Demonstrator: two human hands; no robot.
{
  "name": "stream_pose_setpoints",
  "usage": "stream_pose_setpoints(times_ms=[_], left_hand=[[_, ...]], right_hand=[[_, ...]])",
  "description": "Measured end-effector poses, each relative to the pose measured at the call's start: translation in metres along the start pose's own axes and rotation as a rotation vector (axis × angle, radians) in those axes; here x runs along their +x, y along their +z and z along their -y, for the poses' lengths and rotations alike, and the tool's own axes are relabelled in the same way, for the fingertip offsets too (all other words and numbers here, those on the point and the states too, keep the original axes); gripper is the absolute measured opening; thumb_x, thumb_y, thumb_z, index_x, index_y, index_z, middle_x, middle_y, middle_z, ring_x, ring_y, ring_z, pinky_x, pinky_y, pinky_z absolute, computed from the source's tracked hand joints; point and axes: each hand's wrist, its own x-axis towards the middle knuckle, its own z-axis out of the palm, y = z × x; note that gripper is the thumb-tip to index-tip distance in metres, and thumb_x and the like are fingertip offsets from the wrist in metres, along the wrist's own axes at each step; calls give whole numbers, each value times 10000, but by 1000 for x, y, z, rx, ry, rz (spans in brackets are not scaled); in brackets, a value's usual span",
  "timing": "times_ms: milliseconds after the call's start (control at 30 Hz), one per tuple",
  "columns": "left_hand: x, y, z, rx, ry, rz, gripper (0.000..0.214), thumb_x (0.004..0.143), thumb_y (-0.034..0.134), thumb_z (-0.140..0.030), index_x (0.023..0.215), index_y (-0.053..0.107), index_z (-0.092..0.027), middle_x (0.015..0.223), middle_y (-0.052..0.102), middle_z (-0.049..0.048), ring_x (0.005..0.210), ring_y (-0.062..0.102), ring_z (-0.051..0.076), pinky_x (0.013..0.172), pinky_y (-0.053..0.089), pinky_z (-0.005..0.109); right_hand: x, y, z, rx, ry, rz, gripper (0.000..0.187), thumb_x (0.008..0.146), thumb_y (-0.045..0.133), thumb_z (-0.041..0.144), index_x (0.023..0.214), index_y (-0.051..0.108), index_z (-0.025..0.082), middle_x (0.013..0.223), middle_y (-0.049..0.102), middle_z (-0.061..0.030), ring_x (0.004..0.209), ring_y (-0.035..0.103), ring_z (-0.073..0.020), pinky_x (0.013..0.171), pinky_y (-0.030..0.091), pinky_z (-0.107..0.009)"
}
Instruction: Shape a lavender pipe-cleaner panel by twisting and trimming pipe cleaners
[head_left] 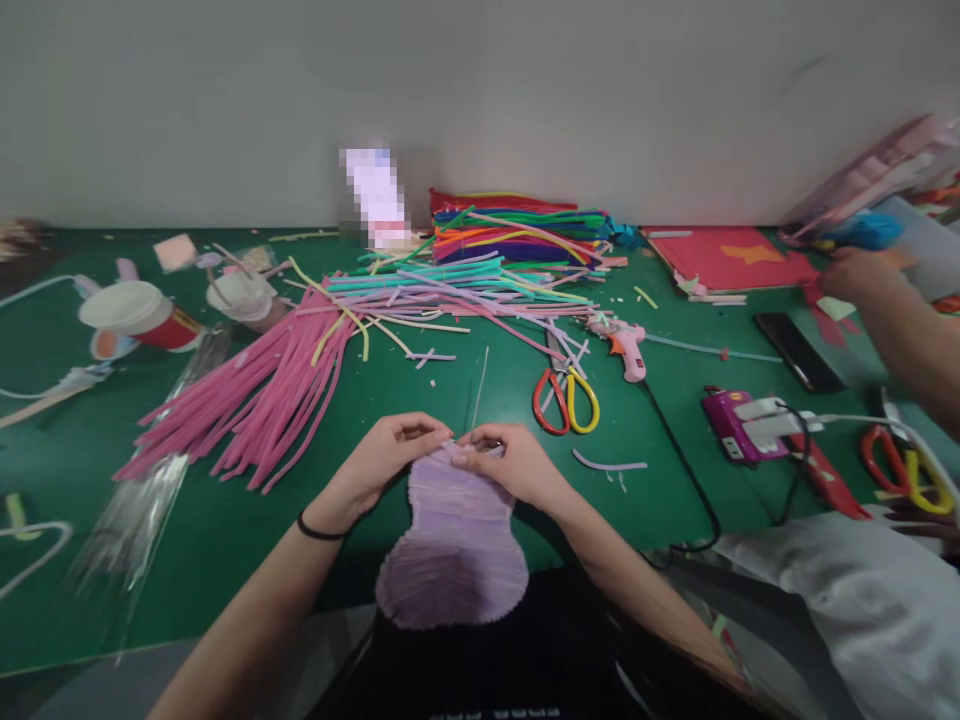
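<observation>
Between my two hands hangs a lilac panel made of pipe cleaners laid side by side (457,540), narrow at the middle and wide and rounded at the bottom. My left hand (394,455) pinches its top edge from the left. On the right, my right hand (510,460) grips the same top edge, fingers curled. A thin pale wire (481,385) sticks up from between the fingertips; which hand holds it I cannot tell. Beyond my right hand lie scissors with red and yellow handles (568,400) and a loose lilac pipe cleaner (611,465).
Pink pipe cleaners (255,390) and a multicoloured pile (517,235) cover the back and left. A pink glue gun (626,345) trails a black cord. A paper cup (142,310), a purple power adapter (731,425) and a dark phone (799,350) stand around. A co-worker's arm (900,320) reaches in at right.
</observation>
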Motion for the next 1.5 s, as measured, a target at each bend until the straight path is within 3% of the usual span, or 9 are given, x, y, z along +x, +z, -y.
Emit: stream_pose_setpoints(times_ms=[300, 567, 733, 867, 967, 1167, 1400, 1500], left_hand=[[1, 4, 0, 231, 122, 6, 250, 767, 670, -411, 818, 717, -171, 811, 732, 52, 750, 650, 189, 674, 501, 267], [1, 6, 0, 406, 233, -119, 235, 786, 632, -409, 750, 681, -182, 742, 697, 20, 690, 618, 162, 644, 472, 238], [0, 7, -1, 303, 209, -237, 230, 797, 622, -402, 774, 645, -174, 742, 660, 8, 650, 576, 138, 593, 439, 221], [0, 11, -4, 232, 149, -146, 250, 799, 612, -425, 786, 653, -178, 733, 663, 6, 639, 569, 139, 573, 424, 220], [-1, 13, -5, 258, 136, -94, 267, 761, 658, -439, 811, 700, -180, 795, 704, 25, 699, 603, 163, 626, 442, 236], [-1, 12, -3, 316, 141, -99, 275, 747, 679, -447, 806, 735, -184, 806, 733, 23, 727, 631, 179, 683, 457, 251], [-1, 14, -1, 310, 179, -140, 238, 760, 675, -412, 815, 742, -191, 843, 745, 31, 814, 651, 202, 762, 467, 270], [-2, 13, 0, 236, 151, -118, 238, 737, 705, -404, 820, 738, -183, 866, 744, 39, 785, 647, 191, 717, 470, 259]], right_hand=[[-1, -6, -2, -32, 58, -51, 310, 671, 768, 405, 881, 745, 178, 773, 690, -10, 689, 594, -135, 666, 438, -242], [0, -8, -2, 84, 96, -50, 342, 629, 795, 372, 906, 735, 181, 812, 710, -15, 688, 604, -138, 658, 457, -250], [-5, -22, -6, 257, 69, 6, 343, 785, 655, 467, 960, 717, 179, 812, 698, -19, 682, 583, -130, 624, 447, -240], [-5, -21, -12, 300, 99, -80, 347, 784, 643, 501, 877, 710, 174, 697, 667, -4, 579, 539, -115, 526, 405, -224], [-4, -15, -8, 327, 105, -87, 341, 761, 661, 497, 863, 704, 174, 719, 688, -11, 598, 569, -121, 550, 432, -230], [1, -6, 0, 171, 15, -89, 268, 750, 682, 408, 868, 714, 170, 819, 726, -32, 715, 628, -155, 654, 477, -254], [2, 3, -5, -67, -141, -288, 185, 798, 629, 352, 790, 681, 175, 744, 700, -22, 681, 617, -159, 654, 462, -258], [0, 3, -3, -45, -139, -281, 171, 806, 614, 334, 799, 676, 175, 766, 701, -26, 710, 620, -161, 687, 466, -259]])
